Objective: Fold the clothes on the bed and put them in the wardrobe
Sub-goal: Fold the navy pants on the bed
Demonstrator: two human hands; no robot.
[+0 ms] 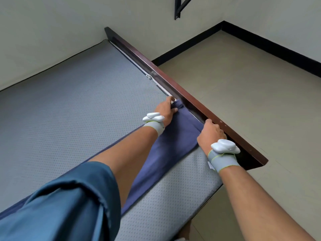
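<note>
Navy garment (166, 150) lay flat along the bed (73, 105), far end by the footboard (173, 87). Left hand (165, 108) & right hand (211, 133) each pinched a corner (pull evenly, keep edges aligned w/ no slack).

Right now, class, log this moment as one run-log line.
left hand: grips blue garment | right hand: grips garment | garment: flat on mattress
</note>
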